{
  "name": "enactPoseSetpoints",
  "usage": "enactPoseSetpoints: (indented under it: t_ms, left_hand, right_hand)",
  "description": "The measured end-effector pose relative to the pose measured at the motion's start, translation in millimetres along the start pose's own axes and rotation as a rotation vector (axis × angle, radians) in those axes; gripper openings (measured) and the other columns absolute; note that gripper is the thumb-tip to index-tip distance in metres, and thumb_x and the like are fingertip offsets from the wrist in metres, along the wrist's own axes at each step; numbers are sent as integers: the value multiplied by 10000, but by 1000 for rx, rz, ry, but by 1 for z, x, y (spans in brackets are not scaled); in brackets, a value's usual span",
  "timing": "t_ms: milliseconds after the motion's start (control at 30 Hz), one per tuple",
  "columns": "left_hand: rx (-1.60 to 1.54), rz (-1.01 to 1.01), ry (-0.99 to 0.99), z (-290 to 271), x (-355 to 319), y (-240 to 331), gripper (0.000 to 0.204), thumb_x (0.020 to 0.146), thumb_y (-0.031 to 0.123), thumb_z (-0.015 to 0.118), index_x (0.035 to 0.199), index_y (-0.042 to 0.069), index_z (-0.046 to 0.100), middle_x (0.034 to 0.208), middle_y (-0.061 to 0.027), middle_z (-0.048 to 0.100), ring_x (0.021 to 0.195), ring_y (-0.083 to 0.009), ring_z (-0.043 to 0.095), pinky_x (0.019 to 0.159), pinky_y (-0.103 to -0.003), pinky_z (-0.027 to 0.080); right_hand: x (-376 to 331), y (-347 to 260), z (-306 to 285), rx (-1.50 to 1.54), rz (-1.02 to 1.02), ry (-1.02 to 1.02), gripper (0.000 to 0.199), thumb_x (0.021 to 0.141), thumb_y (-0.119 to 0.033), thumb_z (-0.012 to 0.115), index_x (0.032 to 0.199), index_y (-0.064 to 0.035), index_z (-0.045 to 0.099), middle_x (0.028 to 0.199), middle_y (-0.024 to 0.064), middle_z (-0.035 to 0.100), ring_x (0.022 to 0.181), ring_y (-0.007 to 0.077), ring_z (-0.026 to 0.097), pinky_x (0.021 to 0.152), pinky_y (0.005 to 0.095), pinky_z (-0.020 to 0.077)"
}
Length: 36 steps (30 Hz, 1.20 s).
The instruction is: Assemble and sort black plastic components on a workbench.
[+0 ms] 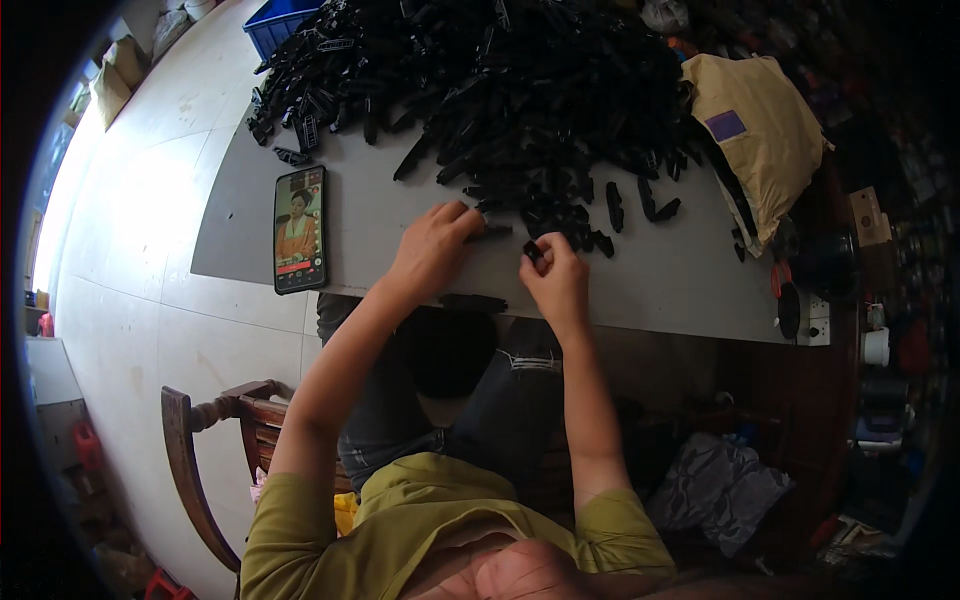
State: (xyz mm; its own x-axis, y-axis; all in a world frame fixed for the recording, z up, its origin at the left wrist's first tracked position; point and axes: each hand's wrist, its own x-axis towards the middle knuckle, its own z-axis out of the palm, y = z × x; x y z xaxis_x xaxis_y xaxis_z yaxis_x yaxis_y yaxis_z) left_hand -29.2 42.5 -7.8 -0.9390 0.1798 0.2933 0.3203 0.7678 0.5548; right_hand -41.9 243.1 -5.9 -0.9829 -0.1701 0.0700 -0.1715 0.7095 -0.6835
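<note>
A big heap of small black plastic parts (560, 90) covers the far half of the grey table (660, 290). My left hand (435, 243) is closed near the heap's front edge, and a long narrow black part (493, 232) sticks out from its fingertips. Just to the right, my right hand (560, 278) pinches a small black piece (533, 251) between thumb and fingers. Its exact shape is too small to make out. Another dark strip (473, 302) lies along the near table edge, below and between my hands.
A phone (301, 230) playing a video lies at the table's left. To the right stand a tan sack (755, 130), scissors (786, 300) and a white power socket (819, 322). Behind is a blue crate (275, 28). A wooden chair (185, 460) is beside me.
</note>
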Motion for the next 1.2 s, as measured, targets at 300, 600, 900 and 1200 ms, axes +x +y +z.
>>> enactPoseSetpoints:
  t_ms: [300, 600, 900, 1200]
  left_hand:
    - [-201, 269, -116, -2, -26, 4, 192, 732, 25, 701, 875, 28, 573, 988, -108, 568, 924, -312, 555, 795, -380, 480]
    - [-515, -59, -167, -15, -38, 9, 205, 709, -23, 715, 886, 9, 616, 967, -109, 596, 908, -297, 603, 801, -352, 495]
    - [-543, 86, -230, -9, -31, -8, 248, 682, -31, 736, 904, 11, 633, 957, -111, 633, 916, -257, 637, 792, -329, 509]
    - [-249, 28, 149, 7, 20, 4, 246, 734, 62, 715, 957, 49, 612, 954, -111, 584, 881, -319, 597, 782, -374, 496]
  right_hand:
    - [-9, 10, 11, 281, -421, 82, 240, 693, -44, 777, 910, -12, 681, 956, 87, 611, 918, 241, 589, 800, 322, 476]
    - [-15, 9, -11, 75, -505, -45, 261, 649, -54, 792, 890, -24, 698, 817, 72, 616, 809, 230, 581, 759, 334, 450]
    - [-12, 7, -7, 99, -506, -249, 227, 670, -81, 796, 882, -38, 727, 775, 60, 628, 742, 209, 571, 754, 323, 448]
    - [4, 44, -29, -224, -445, 248, 232, 785, 42, 657, 1008, -21, 648, 1047, 105, 599, 901, 278, 629, 752, 347, 516]
